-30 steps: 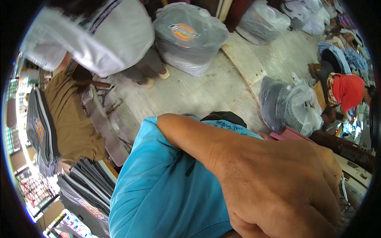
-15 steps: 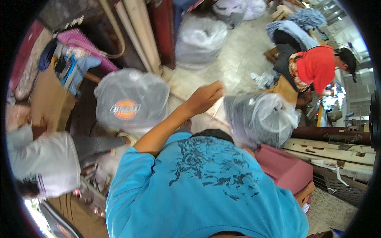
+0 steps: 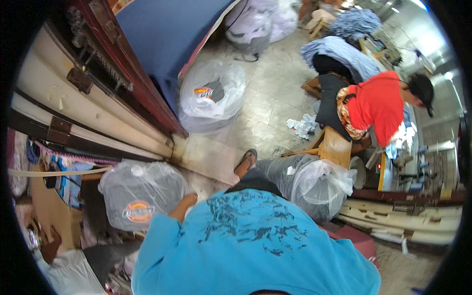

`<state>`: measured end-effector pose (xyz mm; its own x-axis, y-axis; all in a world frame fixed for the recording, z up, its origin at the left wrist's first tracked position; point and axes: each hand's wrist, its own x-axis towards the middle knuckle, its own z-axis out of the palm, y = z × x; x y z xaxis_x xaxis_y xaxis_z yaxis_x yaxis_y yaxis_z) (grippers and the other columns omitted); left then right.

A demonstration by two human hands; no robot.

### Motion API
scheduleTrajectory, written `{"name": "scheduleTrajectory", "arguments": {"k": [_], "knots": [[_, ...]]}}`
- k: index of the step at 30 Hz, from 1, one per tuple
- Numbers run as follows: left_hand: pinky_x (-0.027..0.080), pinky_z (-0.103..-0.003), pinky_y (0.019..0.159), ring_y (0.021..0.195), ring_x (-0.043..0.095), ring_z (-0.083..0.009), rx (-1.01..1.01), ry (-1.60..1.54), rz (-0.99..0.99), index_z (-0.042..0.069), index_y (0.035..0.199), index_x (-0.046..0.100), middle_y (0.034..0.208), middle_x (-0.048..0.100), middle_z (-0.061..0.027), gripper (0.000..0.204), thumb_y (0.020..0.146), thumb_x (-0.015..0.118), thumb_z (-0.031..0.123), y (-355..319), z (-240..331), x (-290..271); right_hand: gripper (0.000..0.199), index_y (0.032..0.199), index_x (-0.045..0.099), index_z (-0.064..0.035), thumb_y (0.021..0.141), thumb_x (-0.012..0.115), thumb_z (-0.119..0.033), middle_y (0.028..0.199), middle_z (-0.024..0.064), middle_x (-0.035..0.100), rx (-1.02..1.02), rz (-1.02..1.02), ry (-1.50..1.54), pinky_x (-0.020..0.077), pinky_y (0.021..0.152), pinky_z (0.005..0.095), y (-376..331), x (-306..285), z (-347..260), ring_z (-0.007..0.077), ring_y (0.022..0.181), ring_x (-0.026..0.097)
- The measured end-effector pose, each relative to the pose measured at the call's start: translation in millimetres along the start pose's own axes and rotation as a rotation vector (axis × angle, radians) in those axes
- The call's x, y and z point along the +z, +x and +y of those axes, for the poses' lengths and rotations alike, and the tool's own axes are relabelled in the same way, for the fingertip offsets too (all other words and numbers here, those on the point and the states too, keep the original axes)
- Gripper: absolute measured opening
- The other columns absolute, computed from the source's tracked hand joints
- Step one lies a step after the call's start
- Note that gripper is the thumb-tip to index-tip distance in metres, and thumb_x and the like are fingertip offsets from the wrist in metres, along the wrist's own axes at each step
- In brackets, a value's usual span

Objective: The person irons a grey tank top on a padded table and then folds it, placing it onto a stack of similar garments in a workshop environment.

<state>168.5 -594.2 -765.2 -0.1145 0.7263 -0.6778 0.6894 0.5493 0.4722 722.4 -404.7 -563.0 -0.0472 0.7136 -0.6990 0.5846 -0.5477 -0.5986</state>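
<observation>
My left hand [image 3: 188, 201] hangs low at my left side, seen from the back. It is close to the right edge of a large clear plastic bag [image 3: 147, 187] packed with dark material and bearing a round orange emblem. My fingers are mostly turned away, so their grip cannot be made out; a small pale patch shows just below them. My right hand is out of sight behind my blue shirt [image 3: 260, 241]. On that side, part of a maroon object [image 3: 356, 244] sticks out past the shirt. My sandalled foot [image 3: 246, 161] is on the floor ahead.
Another wrapped bundle [image 3: 322, 189] stands at front right, beside a wooden bench [image 3: 337, 152] where a person in red [image 3: 376, 105] bends over work. A doorway's folded shutter [image 3: 93, 105] borders the left. A plastic bag [image 3: 212, 96] sits further ahead; cloth scraps [image 3: 303, 126] lie on the tiles.
My left hand has dropped from in front of me to my left side. The view has shifted toward the doorway, my right hand has left the picture, and the blue panel shows more.
</observation>
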Motion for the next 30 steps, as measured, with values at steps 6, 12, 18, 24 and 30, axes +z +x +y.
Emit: {"name": "scheduleTrajectory", "arguments": {"k": [6,12,18,24,30], "knots": [[0.045,-0.042,0.081,0.094,0.059,-0.0348,0.14,-0.219,0.211,0.005,0.104,0.06,0.1,0.062,-0.0197,0.03,0.087,0.045,0.025,60.6,208.6,-155.8,0.036,0.118,0.054,-0.0096,0.087,0.055,-0.028,0.093,0.0034,0.059,-0.378,-0.065,-0.053,0.0423,0.065,0.0279,130.7,-73.1,-24.6,0.0122,0.08,0.055],[0.045,-0.044,0.079,0.093,0.058,-0.0349,0.316,-0.333,0.735,0.006,0.096,0.061,0.099,0.062,-0.0172,0.022,0.083,0.046,0.015,177.0,383.4,-303.7,0.042,0.12,0.05,-0.0029,0.09,0.052,-0.032,0.11,0.0064,0.057,0.038,0.052,-0.006,0.0456,0.076,0.0321,104.1,-121.8,-223.2,0.0178,0.092,0.056],[0.046,-0.043,0.082,0.095,0.058,-0.036,-0.361,-0.653,0.661,0.004,0.096,0.061,0.1,0.062,-0.0193,0.025,0.081,0.05,0.021,390.8,337.3,-312.7,0.044,0.122,0.05,-0.0065,0.088,0.054,-0.034,0.114,0.0053,0.056,0.185,0.068,-0.111,0.0432,0.069,0.0277,139.7,-172.1,-151.4,0.0138,0.089,0.055],[0.044,-0.045,0.088,0.106,0.054,-0.0357,-1.013,-1.307,0.722,0.002,0.117,0.051,0.125,0.049,-0.0184,0.054,0.074,0.061,0.034,503.2,257.5,-222.9,0.045,0.123,0.049,-0.0067,0.089,0.053,-0.035,0.114,0.0059,0.056,0.461,0.086,-0.178,0.044,0.07,0.0278,188.5,-153.9,-229.5,0.0143,0.09,0.056],[0.042,-0.04,0.09,0.108,0.051,-0.0341,-0.98,-1.089,0.384,0.004,0.113,0.058,0.116,0.055,-0.019,0.057,0.077,0.061,0.048,488.1,181.5,-201.4,0.046,0.123,0.048,-0.007,0.089,0.053,-0.036,0.115,0.0066,0.056,0.42,-0.017,-0.288,0.0448,0.071,0.028,257.4,-171.5,-319.8,0.0148,0.092,0.056]]}}
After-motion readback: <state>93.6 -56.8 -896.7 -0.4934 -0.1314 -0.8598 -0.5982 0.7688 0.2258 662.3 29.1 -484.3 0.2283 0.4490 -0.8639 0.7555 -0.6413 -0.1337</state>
